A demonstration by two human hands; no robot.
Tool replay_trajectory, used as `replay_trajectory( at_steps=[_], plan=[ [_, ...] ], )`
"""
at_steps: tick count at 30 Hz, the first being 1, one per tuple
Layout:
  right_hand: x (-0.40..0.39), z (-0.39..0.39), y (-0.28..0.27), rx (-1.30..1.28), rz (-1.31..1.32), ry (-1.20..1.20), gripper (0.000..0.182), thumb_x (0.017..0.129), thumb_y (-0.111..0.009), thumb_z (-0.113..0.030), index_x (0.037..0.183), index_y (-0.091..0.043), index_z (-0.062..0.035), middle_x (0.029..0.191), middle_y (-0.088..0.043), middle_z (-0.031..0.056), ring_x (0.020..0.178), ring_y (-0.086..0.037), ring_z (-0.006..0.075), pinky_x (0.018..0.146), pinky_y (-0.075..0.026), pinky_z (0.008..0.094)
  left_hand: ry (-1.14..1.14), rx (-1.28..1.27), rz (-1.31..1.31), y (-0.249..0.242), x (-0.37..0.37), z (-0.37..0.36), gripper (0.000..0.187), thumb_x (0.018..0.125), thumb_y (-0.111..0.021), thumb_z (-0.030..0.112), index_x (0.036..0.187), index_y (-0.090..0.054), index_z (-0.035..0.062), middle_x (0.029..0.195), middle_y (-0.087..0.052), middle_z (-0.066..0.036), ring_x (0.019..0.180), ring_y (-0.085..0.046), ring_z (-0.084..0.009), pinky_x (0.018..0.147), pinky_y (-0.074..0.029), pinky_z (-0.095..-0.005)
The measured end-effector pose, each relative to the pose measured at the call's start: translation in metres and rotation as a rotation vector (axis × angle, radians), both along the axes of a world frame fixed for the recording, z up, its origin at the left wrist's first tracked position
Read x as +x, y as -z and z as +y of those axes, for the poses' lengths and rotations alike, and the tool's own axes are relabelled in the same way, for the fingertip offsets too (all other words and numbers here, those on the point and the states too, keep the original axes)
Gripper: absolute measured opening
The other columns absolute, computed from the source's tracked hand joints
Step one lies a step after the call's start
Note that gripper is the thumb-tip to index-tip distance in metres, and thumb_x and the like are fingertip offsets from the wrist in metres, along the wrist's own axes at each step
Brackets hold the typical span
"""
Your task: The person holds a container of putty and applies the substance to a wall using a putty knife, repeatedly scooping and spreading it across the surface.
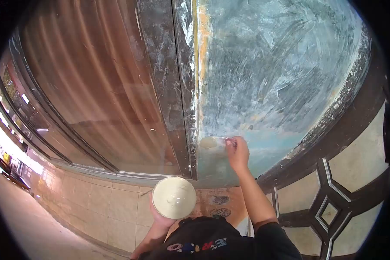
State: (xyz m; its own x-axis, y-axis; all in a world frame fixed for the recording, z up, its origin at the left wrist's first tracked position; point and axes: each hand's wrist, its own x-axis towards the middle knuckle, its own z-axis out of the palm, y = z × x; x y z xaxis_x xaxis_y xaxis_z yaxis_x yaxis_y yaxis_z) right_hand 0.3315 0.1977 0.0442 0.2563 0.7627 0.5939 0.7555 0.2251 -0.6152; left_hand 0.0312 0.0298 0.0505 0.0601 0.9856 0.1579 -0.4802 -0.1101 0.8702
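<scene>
A streaky blue-grey wall is filling the upper right; the right arm is stretching toward it. Below, a round tub of smooth, creamy paste is sitting in the left hand's grasp. The right hand's fingers are pinching a thin tool at the wall.

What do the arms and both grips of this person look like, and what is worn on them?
The left grip and the right grip are human hands without gloves. Left forearm and right forearm are bare, the right one up to a black sleeve. The black shirt has multicoloured lettering.
</scene>
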Motion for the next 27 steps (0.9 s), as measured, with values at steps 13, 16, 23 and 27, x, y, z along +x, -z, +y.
replay_trajectory(
  at_steps=[13, 16, 23, 27],
  plan=[
    [-0.003, -0.004, -0.005, 0.012, 0.108, 0.062, 0.019, 0.094, -0.067, -0.022, 0.104, -0.06, -0.0073, 0.097, -0.064, 0.0125, 0.092, -0.062, 0.0336, 0.075, -0.05, 0.0451, 0.065, -0.418, -0.704, 0.004, -0.012, 0.014, 0.081, 0.077, -0.085, 0.021, 0.142, -0.042, -0.0001, 0.139, -0.056, -0.02, 0.125, -0.06, -0.0297, 0.102, -0.052, -0.0453],
    [-0.003, -0.007, 0.007, -0.097, -0.044, -0.113, 0.019, 0.093, -0.068, -0.023, 0.104, -0.061, -0.0087, 0.098, -0.065, 0.0093, 0.092, -0.062, 0.0325, 0.076, -0.051, 0.0452, 0.104, -0.369, -0.581, 0.009, -0.013, 0.013, 0.073, 0.086, -0.059, 0.04, 0.147, -0.04, 0.0045, 0.145, -0.052, -0.018, 0.13, -0.056, -0.032, 0.106, -0.048, -0.0498],
    [-0.011, -0.006, 0.0, 0.036, -0.012, 0.05, 0.016, 0.094, -0.067, -0.021, 0.103, -0.061, -0.0088, 0.097, -0.064, 0.0093, 0.093, -0.061, 0.0344, 0.076, -0.051, 0.0461, 0.217, -0.463, -0.665, 0.035, -0.021, 0.015, 0.08, 0.099, -0.019, 0.069, 0.155, -0.038, 0.0156, 0.156, -0.044, -0.011, 0.141, -0.045, -0.0363, 0.113, -0.039, -0.0581],
    [-0.01, -0.013, -0.01, 0.025, -0.143, -0.042, 0.016, 0.095, -0.067, -0.021, 0.103, -0.061, -0.0085, 0.098, -0.064, 0.0093, 0.092, -0.061, 0.0345, 0.076, -0.051, 0.0457, 0.194, -0.414, -0.574, 0.028, -0.016, 0.01, 0.079, 0.1, -0.019, 0.069, 0.155, -0.038, 0.0148, 0.156, -0.044, -0.012, 0.141, -0.045, -0.0362, 0.114, -0.038, -0.0582]
  ],
)
